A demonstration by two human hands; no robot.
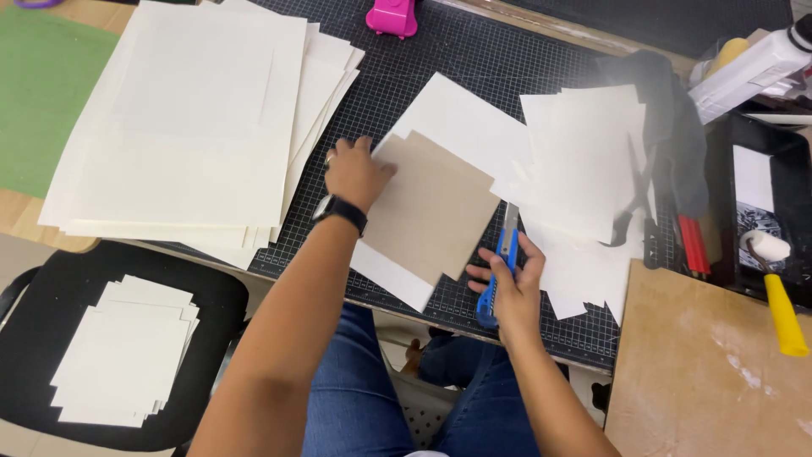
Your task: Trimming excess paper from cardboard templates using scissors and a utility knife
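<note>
My left hand (355, 172) presses flat on the upper left corner of a grey-brown cardboard piece (436, 211) that lies on a cream sheet of paper (461, 127). A black watch sits on that wrist. My right hand (512, 283) grips a blue utility knife (501, 275), its blade end pointing up along the right edge of the cardboard. Both lie on a black gridded cutting mat (474, 51).
A large stack of cream sheets (194, 127) lies at left, a pile of cut cream pieces (584, 161) at right. A black chair (51, 296) carries smaller sheets. A yellow-handled roller (774, 283), black tray (723, 211), scissors (634, 211), red pencils, brown board (702, 372) and pink tool (392, 17) lie around.
</note>
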